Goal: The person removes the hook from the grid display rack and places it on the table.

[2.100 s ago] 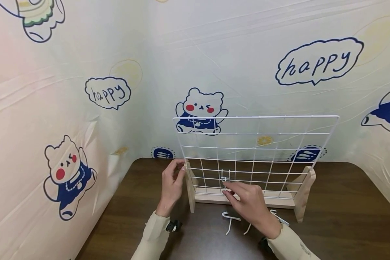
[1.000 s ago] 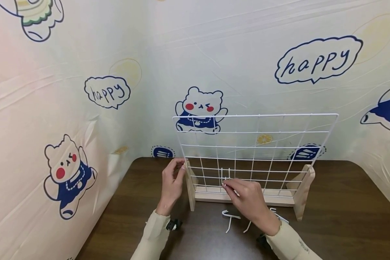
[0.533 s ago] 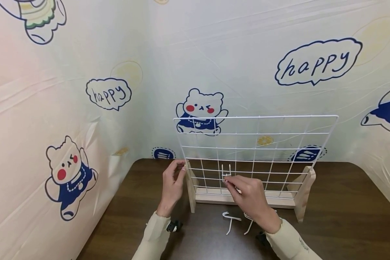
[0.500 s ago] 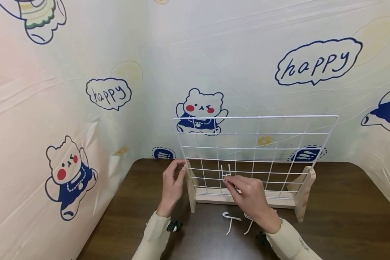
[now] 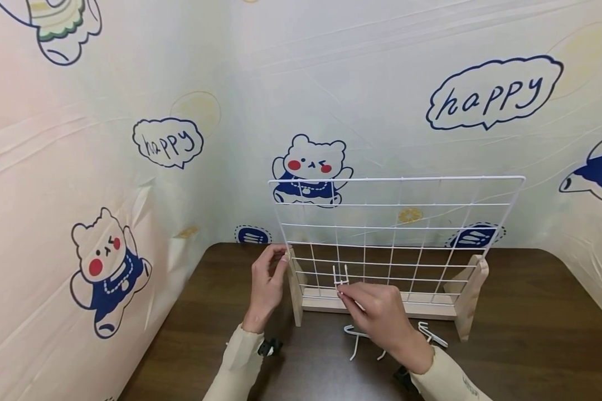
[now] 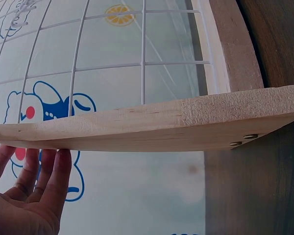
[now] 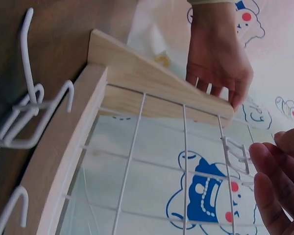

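Observation:
A white wire grid point(image 5: 396, 227) stands upright in a pale wooden stand point(image 5: 468, 301). My left hand point(image 5: 267, 284) holds the top of the stand's left side panel point(image 5: 295, 289). In the left wrist view its fingertips point(image 6: 62, 159) press the outer face of the panel. My right hand point(image 5: 381, 314) pinches a small white wire hook point(image 5: 340, 275), its two prongs pointing up, in front of the grid's lower left part. In the right wrist view the hook point(image 7: 236, 155) is close against the grid wires; whether it is hooked on them I cannot tell.
More white wire hooks lie on the dark wooden table point(image 5: 190, 334) before the stand: one at the left point(image 5: 353, 337), one at the right point(image 5: 432, 334), another partly under my right hand. A printed cloth point(image 5: 241, 111) hangs behind and at the sides.
The hook in my right hand first rises slightly, then shifts left and a little down along the grid. My left hand stays at the side panel.

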{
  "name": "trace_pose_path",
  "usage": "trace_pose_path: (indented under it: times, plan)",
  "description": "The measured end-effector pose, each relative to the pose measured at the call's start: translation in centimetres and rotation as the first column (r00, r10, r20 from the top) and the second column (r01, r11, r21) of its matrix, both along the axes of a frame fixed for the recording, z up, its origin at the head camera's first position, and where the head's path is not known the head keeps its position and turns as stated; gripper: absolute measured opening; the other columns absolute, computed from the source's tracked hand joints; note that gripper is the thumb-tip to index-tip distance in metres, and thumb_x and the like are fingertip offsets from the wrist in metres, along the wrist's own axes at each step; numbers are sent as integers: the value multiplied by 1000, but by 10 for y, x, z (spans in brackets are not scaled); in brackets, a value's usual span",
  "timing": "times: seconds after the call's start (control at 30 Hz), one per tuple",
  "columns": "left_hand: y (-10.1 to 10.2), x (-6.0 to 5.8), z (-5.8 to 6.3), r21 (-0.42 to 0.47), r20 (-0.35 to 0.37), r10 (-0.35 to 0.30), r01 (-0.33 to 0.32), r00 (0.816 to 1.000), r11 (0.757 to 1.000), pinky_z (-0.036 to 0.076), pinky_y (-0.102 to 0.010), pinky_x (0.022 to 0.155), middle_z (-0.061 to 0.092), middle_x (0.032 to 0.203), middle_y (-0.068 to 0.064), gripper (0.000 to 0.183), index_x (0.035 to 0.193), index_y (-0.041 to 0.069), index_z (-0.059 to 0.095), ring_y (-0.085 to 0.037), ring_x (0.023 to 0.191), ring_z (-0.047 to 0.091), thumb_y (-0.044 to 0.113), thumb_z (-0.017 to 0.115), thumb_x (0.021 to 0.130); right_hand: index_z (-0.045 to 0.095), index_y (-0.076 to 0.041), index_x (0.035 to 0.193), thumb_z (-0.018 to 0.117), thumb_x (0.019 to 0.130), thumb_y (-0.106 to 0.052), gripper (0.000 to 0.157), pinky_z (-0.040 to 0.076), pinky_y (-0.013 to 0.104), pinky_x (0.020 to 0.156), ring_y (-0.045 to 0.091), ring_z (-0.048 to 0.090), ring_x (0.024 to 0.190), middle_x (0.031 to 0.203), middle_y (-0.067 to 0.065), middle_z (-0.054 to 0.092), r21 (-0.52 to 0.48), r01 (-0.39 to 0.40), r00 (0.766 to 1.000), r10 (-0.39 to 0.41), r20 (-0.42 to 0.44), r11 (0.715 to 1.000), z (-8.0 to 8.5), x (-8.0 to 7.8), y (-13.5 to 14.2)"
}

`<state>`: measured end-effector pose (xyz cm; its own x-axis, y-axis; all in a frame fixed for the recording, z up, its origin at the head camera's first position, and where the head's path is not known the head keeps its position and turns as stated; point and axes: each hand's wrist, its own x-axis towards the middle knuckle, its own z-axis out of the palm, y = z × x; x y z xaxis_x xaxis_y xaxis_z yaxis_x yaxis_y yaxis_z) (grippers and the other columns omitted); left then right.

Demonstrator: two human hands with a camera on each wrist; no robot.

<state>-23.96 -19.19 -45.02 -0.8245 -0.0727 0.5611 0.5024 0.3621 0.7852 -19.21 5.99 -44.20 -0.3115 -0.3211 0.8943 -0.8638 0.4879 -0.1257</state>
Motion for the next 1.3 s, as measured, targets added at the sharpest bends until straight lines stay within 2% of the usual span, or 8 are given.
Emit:
trace_pose_path:
  times: [0.3, 0.53, 0.77, 1.07, 1.3]
  plan:
    - [1, 1, 1, -8, -3, 8, -8, 1000, 1000, 56, -17, 87, 74, 111, -12, 17, 114, 4, 71, -15, 100, 68, 6, 59, 102, 79, -11, 91, 59, 104, -16, 24, 60, 27, 60, 11, 76, 69, 81, -1, 80, 65, -28, 999, 30, -41, 998, -9, 6, -8]
    - [0, 2, 0, -4, 3, 9, -9, 1000, 1000, 56, -18, 84, 74, 109, -13, 17, 114, 4, 71, -18, 97, 68, 6, 59, 102, 77, -14, 87, 76, 88, -10, 4, 56, 20, 57, 4, 72, 64, 77, -7, 78, 154, -21, 999, 27, -36, 988, -18, 10, -15]
    - [1, 1, 0, -4, -2, 7, -7, 1000, 1000, 57, -18, 85, 74, 109, -13, 17, 113, 4, 71, -14, 98, 68, 6, 59, 102, 76, -17, 85, 83, 79, -10, 12, 50, 19, 51, 2, 68, 61, 73, -12, 73, 218, 2, 1000, -2, 0, 976, -29, 10, -18]
    - [0, -1, -4, -13, -19, 7, -7, 1000, 1000, 56, -16, 85, 74, 109, -12, 17, 113, 5, 71, -8, 97, 67, 3, 59, 101, 75, -20, 82, 84, 79, -13, 11, 46, 20, 48, 2, 65, 56, 66, -15, 70, 274, 8, 998, -26, 63, 962, -45, 8, -23]
    - [0, -1, -3, -14, -40, 3, -4, 999, 1000, 55, -16, 86, 74, 108, -14, 18, 114, 4, 71, -5, 97, 67, 4, 58, 102, 72, -23, 78, 84, 81, -19, 13, 43, 25, 45, 7, 65, 54, 66, -17, 68, 344, 61, 993, -91, 71, 937, -49, 7, -23]
